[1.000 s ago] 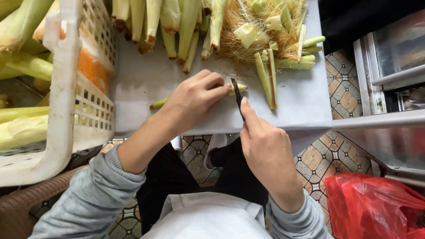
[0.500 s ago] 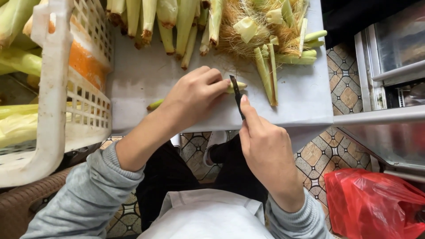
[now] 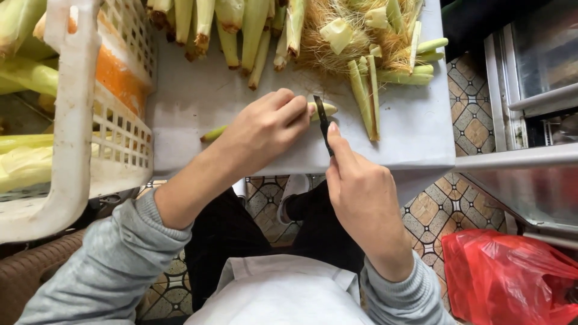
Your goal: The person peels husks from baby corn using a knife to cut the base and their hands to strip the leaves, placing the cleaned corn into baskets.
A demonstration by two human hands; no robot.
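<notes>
My left hand (image 3: 262,129) presses a slim green baby corn ear (image 3: 212,134) flat on a white table (image 3: 198,96); the ear's tips stick out on both sides of the hand. My right hand (image 3: 361,192) grips a small dark knife (image 3: 323,120), forefinger along its back. The blade stands across the ear near its right tip. Several unpeeled ears (image 3: 241,30) lie in a row at the table's far edge. To their right sits a heap of husks and corn silk (image 3: 367,36).
A white plastic crate (image 3: 72,114) with more corn and an orange lining stands at the left. A metal cabinet (image 3: 530,84) is at the right, a red plastic bag (image 3: 512,277) on the patterned tile floor below it. A white apron covers my lap.
The view has tilted a little. Both hands stay on the ear, and the knife has shifted slightly toward its right tip.
</notes>
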